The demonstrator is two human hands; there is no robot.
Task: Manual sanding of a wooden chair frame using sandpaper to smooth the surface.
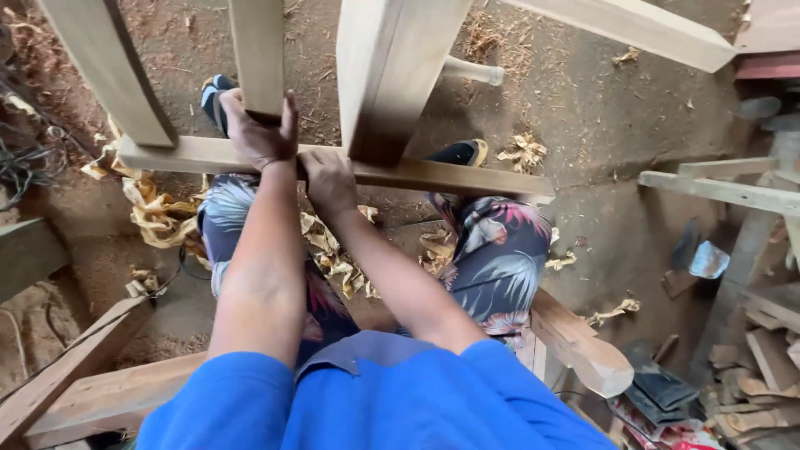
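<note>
A pale wooden frame stands in front of me: a horizontal rail [450, 177] with upright slats rising from it. My left hand [258, 133] wraps around the base of a narrow upright slat [258, 50] where it meets the rail. Close to its right, my right hand [329, 179] presses on the rail, next to a thick upright post [387, 75]. My knees in patterned trousers [496, 250] sit just under the rail, and my feet in sandals [215, 96] rest beyond it.
Wood shavings [158, 212] and sawdust cover the dirt floor. A rounded timber end [596, 358] juts at my right hip. Offcuts and scraps [758, 367] pile at the right, a wooden frame part [725, 190] above them. Planks [75, 367] lie at the lower left, cables [21, 162] at the left.
</note>
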